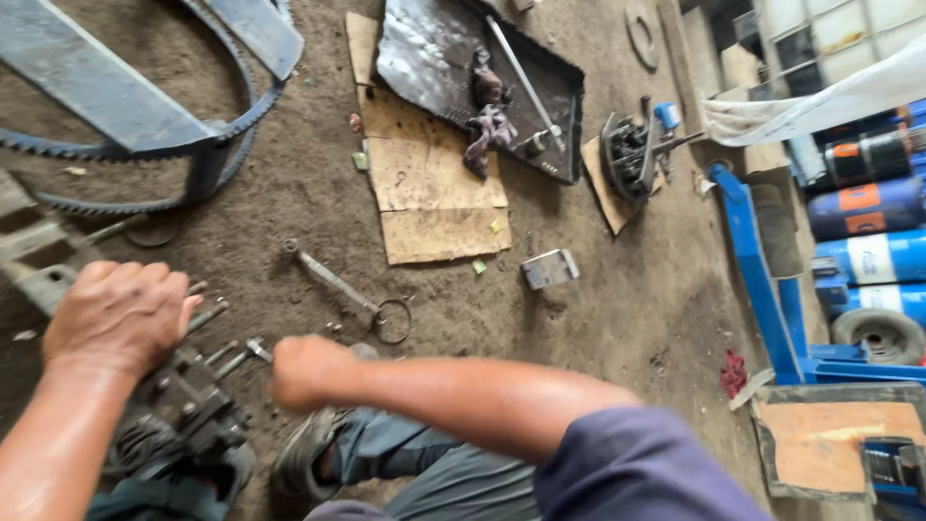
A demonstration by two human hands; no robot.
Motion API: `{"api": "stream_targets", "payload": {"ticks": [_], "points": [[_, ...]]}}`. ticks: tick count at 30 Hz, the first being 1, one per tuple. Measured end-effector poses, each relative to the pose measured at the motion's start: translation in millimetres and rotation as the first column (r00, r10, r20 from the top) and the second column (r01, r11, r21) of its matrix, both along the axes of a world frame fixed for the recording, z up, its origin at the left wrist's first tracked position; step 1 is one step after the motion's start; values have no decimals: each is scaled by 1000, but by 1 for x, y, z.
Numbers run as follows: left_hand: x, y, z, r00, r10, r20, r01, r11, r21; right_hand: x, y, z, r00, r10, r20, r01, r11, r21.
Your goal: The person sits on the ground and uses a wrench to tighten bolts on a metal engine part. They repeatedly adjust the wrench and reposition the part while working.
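From the head camera, much of the greasy metal assembly (183,405) is hidden: the left hand (118,314) covers its top and the lower frame edge cuts off its base, so its exact kind is hard to tell, perhaps a pump or valve block. The left hand lies palm-down on it, fingers together and curled over the far side, above the studs (207,314) jutting out to the right. The right hand (307,369) is closed in a fist just right of the assembly; a thin metal tool (253,350) sticks out from it toward the block, though the grip itself is blurred. Beyond, on the dirt floor (627,318), lie a ring spanner (333,280), cardboard (429,193) and a black tray (453,58).
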State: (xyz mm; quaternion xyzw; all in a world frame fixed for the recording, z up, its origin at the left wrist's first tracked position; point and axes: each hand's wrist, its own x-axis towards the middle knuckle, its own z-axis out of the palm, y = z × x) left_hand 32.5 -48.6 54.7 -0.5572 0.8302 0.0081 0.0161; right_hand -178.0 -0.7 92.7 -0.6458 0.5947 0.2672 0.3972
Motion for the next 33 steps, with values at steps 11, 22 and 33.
{"api": "stream_targets", "payload": {"ticks": [11,22,33], "points": [[-10,-6,-18,999,-28,-45,24,996,-85,-24,65,-91,833,-98,545,391,802,-453],[-21,-17,14,997,74,-37,-74,997,7,-41,24,-118,803,145,579,229,820,-524],[0,3,-19,1000,5,28,-3,999,-43,-128,64,-96,974,196,110,-122,871,-477]]}}
